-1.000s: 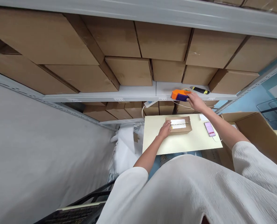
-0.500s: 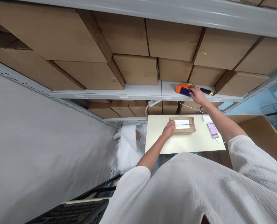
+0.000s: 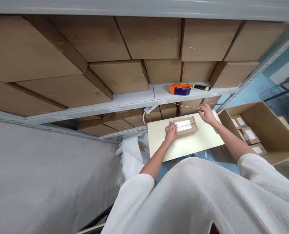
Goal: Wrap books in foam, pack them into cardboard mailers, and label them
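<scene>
On the pale yellow table lies a small cardboard box (image 3: pixel 192 130) with a white label on its top. My left hand (image 3: pixel 170 132) grips the box's left end, its fingers over the label's edge. To the right of the box, above the table, my right hand (image 3: pixel 207 114) is open with loosely bent fingers and holds nothing I can see. An orange and dark blue tape dispenser (image 3: pixel 180 89) rests on the shelf, with a black and yellow box cutter (image 3: pixel 201 87) beside it. My right forearm mostly hides the phone.
Brown cartons (image 3: pixel 155 39) fill the shelving ahead. A large open carton (image 3: pixel 276 123) at the right contains several small labelled boxes. A power strip (image 3: pixel 151 109) hangs under the shelf, with a white cable nearby. White packing foam (image 3: pixel 131 152) lies left of the table (image 3: pixel 164 151).
My right hand has let go of the tape dispenser on the shelf and come down toward the table. The view has turned right, showing more of the large carton. My left hand stays on the box.
</scene>
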The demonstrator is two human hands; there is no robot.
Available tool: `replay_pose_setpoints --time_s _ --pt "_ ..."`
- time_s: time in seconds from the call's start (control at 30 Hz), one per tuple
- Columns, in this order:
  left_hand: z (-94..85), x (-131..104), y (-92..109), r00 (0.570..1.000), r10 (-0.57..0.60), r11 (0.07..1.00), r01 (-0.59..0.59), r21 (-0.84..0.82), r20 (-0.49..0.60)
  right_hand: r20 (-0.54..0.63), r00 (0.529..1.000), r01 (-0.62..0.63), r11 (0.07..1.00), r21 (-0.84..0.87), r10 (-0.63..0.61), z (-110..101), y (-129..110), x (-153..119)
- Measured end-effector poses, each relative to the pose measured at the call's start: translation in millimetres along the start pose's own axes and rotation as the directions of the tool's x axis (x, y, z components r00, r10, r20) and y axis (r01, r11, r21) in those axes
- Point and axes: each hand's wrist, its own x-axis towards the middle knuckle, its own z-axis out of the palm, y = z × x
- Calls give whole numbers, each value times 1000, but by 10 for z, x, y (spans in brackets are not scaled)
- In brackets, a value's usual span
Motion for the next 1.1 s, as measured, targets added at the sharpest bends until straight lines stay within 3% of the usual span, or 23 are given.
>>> replay_pose_setpoints --time_s 0.17,0.33,0.5,0.73,0.9,1.1 --pt "100 111 298 997 51 999 -51 4 51 191 951 -248 969 -1 244 80 454 -908" --pt "309 284 680 986 111 994 -111 -4 126 253 859 -453 891 -30 445 2 909 -1285" --pt "582 550 1149 974 180 983 -181 -2 139 280 811 -529 848 -26 514 -188 1415 -1300" --pt "1102 972 1760 976 127 992 -122 -39 174 360 794 -509 859 -49 490 -238 2269 -1135" --pt "1511 1213 1970 978 17 997 -1 -78 209 426 768 -519 854 -24 478 -92 2780 -984" --pt "1832 1395 2061 969 -65 991 92 -101 238 453 698 -609 793 -32 554 91 3120 -814"
